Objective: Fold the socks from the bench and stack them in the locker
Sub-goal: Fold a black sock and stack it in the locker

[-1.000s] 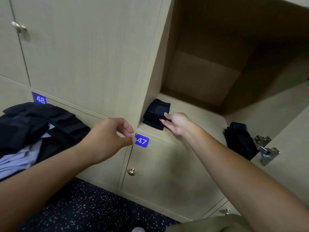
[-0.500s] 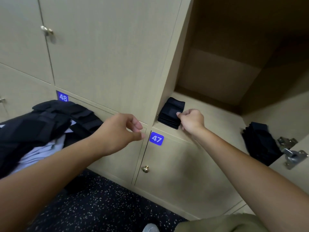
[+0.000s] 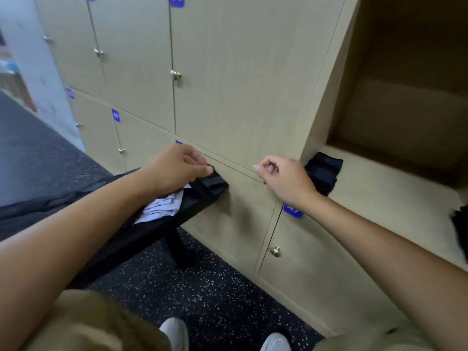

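A stack of folded black socks (image 3: pixel 324 173) lies at the front left corner of the open locker (image 3: pixel 385 193). My right hand (image 3: pixel 286 179) hangs just left of the stack with loosely curled fingers, holding nothing. My left hand (image 3: pixel 177 168) reaches over the clothes pile at the end of the black bench (image 3: pixel 152 231). Its thumb and fingertips meet at the top edge of a black sock (image 3: pixel 215 184) on that pile. Whether they pinch it is hidden.
A pale striped garment (image 3: pixel 162 206) lies in the pile under my left wrist. More dark fabric (image 3: pixel 459 229) sits at the locker's right edge. Closed locker doors with brass knobs (image 3: pixel 275 251) fill the wall, and the speckled floor (image 3: pixel 215 295) lies below.
My right hand has let go of the folded stack and drawn back to the left. The left hand moved down onto the bench pile. The view swung left.
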A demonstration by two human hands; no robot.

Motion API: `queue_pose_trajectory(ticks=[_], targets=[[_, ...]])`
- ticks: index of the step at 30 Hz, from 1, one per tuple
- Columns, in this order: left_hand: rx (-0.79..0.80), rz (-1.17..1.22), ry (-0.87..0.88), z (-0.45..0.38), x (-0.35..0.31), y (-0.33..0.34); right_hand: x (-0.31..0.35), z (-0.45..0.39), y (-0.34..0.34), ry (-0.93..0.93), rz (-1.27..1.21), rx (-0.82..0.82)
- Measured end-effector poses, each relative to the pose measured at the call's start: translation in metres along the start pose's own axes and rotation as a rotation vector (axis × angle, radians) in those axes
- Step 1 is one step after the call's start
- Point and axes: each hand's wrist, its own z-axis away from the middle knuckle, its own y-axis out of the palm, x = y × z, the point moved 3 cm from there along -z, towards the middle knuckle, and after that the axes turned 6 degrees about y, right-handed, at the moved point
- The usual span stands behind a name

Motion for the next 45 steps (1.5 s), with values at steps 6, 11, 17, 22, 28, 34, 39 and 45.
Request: queue_pose_trajectory(ticks=[6, 11, 17, 22, 28, 34, 39, 45], targets=[[-0.137, -0.217, -0.052, 0.018, 0.034, -0.044, 0.028, -0.014, 0.056, -0.029, 0.118, 0.326], [-0.132, -0.330, -0.112, 0.021, 0.054, -0.060, 0.038, -0.031, 0.084, -0.024, 0.186, 0.424], [-0.119, -0.407, -0.125, 0.013, 0.063, -0.072, 0.050, -0.057, 0.114, -0.071, 0.211, 0.463], [-0.099, -0.461, -0.114, 0.006, 0.074, -0.076, 0.040, -0.078, 0.141, -0.034, 0.228, 0.518], [-0.090, -0.478, -0.142, 0.007, 0.100, -0.080, 0.039, -0.102, 0.181, 0.025, 0.263, 0.540], [-0.075, -0.491, -0.133, 0.007, 0.122, -0.077, 0.044, -0.118, 0.206, 0.019, 0.402, 0.448], [-0.065, -0.498, -0.102, 0.008, 0.127, -0.077, 0.046, -0.123, 0.198, -0.056, 0.525, 0.244], [-0.059, -0.516, -0.067, 0.009, 0.117, -0.073, 0.059, -0.115, 0.164, -0.034, 0.368, 0.101]])
